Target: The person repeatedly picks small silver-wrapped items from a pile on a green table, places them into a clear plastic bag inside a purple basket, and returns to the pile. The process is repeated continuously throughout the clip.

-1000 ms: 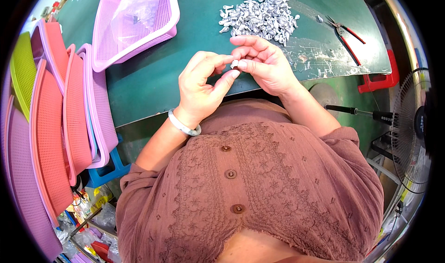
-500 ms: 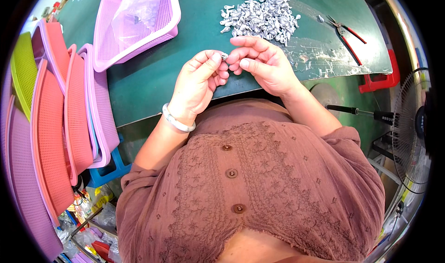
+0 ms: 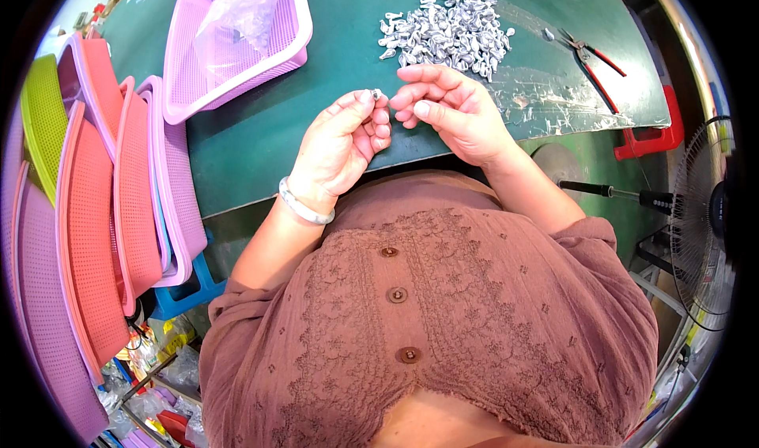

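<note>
Above the near edge of the green table, my left hand (image 3: 341,136) is closed in a pinch. Between its thumb and forefinger is a small silver-grey metal piece (image 3: 376,94), partly covered by the fingertips. Just to its right hovers my right hand (image 3: 455,112), fingers loosely bent and apart, with nothing seen in it. Beyond the right hand lies a heap of small silver-grey metal pieces (image 3: 451,33), rounded and hook-like in outline.
A lilac perforated basket (image 3: 178,96) with a clear plastic bag (image 3: 237,33) in it stands far left on the table (image 3: 261,160). Red-handled pliers (image 3: 597,65) and a single loose piece (image 3: 548,34) lie right. Stacked coloured baskets (image 3: 87,250) line the left; a fan (image 3: 700,211) stands right.
The metal piece has shifted slightly left and now sits at my left fingertips, a little farther from the right hand's fingers. The heap looks the same.
</note>
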Motion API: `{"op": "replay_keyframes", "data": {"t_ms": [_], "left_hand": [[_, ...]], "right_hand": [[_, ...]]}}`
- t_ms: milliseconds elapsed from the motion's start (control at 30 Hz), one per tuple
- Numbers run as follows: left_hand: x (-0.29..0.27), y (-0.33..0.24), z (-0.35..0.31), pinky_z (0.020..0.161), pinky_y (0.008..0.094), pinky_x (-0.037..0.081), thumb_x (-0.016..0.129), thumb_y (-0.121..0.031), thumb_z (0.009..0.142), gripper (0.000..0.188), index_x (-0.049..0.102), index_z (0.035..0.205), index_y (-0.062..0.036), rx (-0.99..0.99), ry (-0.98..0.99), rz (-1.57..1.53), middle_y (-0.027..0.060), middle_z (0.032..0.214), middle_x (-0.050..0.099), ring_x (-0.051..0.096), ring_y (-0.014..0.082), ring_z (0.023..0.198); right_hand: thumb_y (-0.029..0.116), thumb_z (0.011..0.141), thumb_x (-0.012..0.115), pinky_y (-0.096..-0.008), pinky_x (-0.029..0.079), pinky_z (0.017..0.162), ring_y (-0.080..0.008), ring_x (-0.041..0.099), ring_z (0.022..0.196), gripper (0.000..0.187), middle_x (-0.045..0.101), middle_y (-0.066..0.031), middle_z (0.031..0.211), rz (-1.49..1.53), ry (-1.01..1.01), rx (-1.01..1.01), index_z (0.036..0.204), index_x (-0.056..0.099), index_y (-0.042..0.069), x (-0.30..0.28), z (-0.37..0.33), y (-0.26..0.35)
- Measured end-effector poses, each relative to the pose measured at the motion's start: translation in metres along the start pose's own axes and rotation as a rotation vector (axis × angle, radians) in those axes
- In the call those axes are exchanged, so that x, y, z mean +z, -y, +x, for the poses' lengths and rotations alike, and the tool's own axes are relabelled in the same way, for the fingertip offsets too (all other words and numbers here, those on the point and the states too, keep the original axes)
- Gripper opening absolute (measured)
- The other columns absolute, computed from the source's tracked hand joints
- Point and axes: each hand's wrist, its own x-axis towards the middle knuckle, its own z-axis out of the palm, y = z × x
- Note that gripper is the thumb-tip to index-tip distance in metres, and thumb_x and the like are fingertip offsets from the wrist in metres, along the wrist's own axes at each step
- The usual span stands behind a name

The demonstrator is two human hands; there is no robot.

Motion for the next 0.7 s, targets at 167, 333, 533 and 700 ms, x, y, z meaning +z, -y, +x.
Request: {"op": "replay_keyframes", "data": {"t_ms": [167,333,533,700], "left_hand": [[-0.003,-0.001,-0.001,0.066,0.0261,0.047,0.048,-0.015,0.088,0.014,0.054,0.089,-0.0023,0.040,0.018,-0.009,0.0077,0.082,0.058,0.056,0.0161,0.074],[-0.005,-0.001,-0.001,0.072,0.0290,0.051,0.048,-0.007,0.084,0.010,0.052,0.090,-0.0007,0.073,0.003,-0.054,0.0141,0.091,0.059,0.059,0.0218,0.084],[-0.011,-0.004,-0.004,0.068,0.0275,0.049,0.048,-0.006,0.083,0.011,0.051,0.092,-0.0005,0.083,-0.023,-0.047,0.0118,0.086,0.058,0.058,0.0192,0.076],[-0.004,-0.004,-0.008,0.063,0.0242,0.045,0.050,-0.008,0.084,0.012,0.052,0.093,-0.0011,0.106,-0.094,0.060,0.0078,0.081,0.056,0.054,0.0149,0.069]], "right_hand": [[0.003,0.082,0.053,-0.0235,0.046,0.073,-0.0104,0.057,0.078,0.026,0.061,-0.0071,0.090,-0.595,-0.150,-0.143,0.108,0.054,0.002,0.000,0.014,0.017],[0.002,0.070,0.056,-0.0385,0.042,0.076,-0.0273,0.052,0.083,0.028,0.061,-0.0061,0.087,-1.441,-0.089,-0.531,0.097,0.058,0.006,-0.004,0.048,0.023],[0.004,0.070,0.054,-0.0354,0.037,0.079,-0.0223,0.049,0.089,0.027,0.061,-0.0026,0.083,-1.834,0.140,-0.479,0.096,0.060,0.008,0.000,0.067,0.018],[0.000,0.069,0.057,-0.0348,0.040,0.077,-0.0208,0.051,0.084,0.030,0.061,-0.0020,0.080,-1.564,0.130,-0.499,0.098,0.060,0.009,-0.001,0.067,0.018]]}}
